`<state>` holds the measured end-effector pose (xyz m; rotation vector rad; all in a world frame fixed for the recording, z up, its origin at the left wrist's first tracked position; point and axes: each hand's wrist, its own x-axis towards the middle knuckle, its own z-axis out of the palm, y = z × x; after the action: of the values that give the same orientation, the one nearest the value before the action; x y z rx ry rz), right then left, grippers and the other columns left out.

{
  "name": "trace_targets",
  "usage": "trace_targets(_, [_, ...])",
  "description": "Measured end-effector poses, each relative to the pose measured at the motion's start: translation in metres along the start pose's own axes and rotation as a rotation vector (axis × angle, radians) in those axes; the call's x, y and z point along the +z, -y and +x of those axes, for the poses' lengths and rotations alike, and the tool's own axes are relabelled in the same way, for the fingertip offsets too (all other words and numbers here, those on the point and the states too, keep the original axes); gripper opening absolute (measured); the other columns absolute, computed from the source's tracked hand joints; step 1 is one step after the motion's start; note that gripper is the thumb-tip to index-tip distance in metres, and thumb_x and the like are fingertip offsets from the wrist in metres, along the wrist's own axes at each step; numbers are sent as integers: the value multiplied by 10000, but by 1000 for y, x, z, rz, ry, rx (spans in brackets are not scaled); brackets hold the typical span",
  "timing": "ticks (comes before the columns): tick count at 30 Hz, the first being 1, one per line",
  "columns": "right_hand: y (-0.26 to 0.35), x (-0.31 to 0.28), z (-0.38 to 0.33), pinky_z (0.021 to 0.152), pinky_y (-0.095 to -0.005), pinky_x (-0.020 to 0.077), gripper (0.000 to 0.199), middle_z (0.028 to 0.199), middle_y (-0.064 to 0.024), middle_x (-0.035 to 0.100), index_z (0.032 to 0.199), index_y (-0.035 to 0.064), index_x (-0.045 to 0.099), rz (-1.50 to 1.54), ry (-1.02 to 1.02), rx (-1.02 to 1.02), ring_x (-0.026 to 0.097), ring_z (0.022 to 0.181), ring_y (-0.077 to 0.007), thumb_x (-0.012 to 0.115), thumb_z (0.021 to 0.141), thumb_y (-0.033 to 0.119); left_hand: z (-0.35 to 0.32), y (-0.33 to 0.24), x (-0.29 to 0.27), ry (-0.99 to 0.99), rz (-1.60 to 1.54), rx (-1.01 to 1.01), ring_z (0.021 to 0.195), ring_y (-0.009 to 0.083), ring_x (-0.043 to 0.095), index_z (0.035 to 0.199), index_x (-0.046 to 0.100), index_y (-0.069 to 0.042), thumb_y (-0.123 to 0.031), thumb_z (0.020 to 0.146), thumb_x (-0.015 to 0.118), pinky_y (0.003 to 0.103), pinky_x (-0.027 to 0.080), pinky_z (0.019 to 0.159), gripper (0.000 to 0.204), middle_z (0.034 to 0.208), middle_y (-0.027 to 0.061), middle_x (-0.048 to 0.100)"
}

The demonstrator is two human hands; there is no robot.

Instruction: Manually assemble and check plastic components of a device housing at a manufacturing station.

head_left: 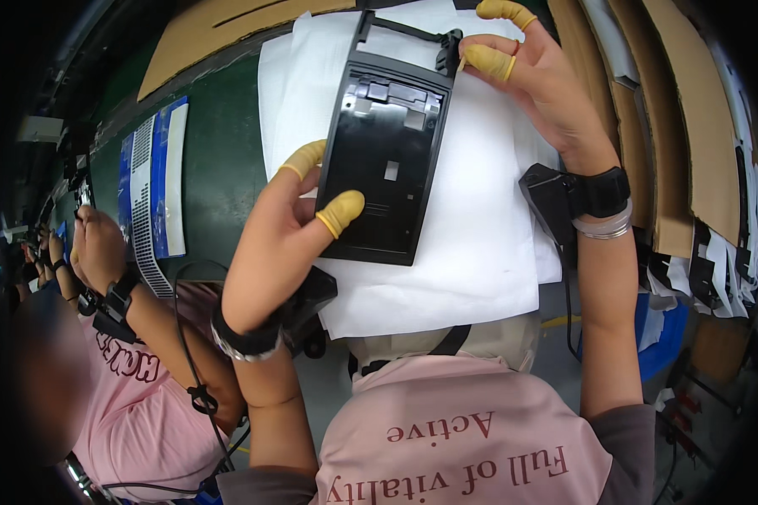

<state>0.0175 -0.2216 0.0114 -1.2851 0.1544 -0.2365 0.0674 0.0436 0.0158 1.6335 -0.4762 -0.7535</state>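
On the green work surface (219, 151), centre of view, over a spread of white paper sheets (472, 236): one black moulded plastic panel (387, 160), flat, rectangular, tapering slightly toward the near end. Left to right: a co-worker's hand (97, 248) in a pink sleeve at the far left, apart from the piece; a blue-and-white printed sheet (156, 185) beside it; then the left hand (290, 227), yellow finger cots on forefinger and thumb, pinching the panel's lower left edge, grasping it lightly. Panel detail: ribbed recess and small clips near the top, one small square opening mid-face, fine horizontal lines lower down, an open frame section at the far end. Right hand (535, 80), likewise in cots, grips the upper right corner between fingertips. Handling note: the piece appears best held by edges only, both hands steady, cots on the plastic, face kept level over the paper. Cardboard sheets (699, 118) stand at right.
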Motion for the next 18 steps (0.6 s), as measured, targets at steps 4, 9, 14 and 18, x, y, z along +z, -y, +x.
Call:
trace_targets(4, [-17,-27,6,998,-434,433,552,1036,-136,579,1304,61,353,60,85,-123,580,971,-210,646,837,77,7,-30,6,75,-192,15,737,46,476,1228,454,44,-165,886,568,189,389,655,416,886,4,568])
trace_targets(9, [-16,-24,6,1035,-444,403,494,1105,-185,550,1294,45,354,201,33,-27,559,1065,-261,573,852,42,10,-35,6,62,-620,-37,702,37,495,1054,553,-4,-157,887,560,184,419,626,227,870,-2,569])
trace_targets(14, [-14,-23,5,1016,-421,424,486,1079,-180,564,1273,44,363,252,29,10,563,1051,-242,585,841,29,14,-57,15,20,-673,-88,719,53,554,991,564,-19,-128,897,541,201,470,634,146,843,7,586])
trace_targets(18, [-13,-20,6,1015,-411,424,457,1062,-168,577,1255,45,374,242,20,34,568,1033,-240,583,848,30,17,-59,13,-31,-730,-149,691,81,597,949,586,-15,-112,896,545,219,504,603,118,827,25,612])
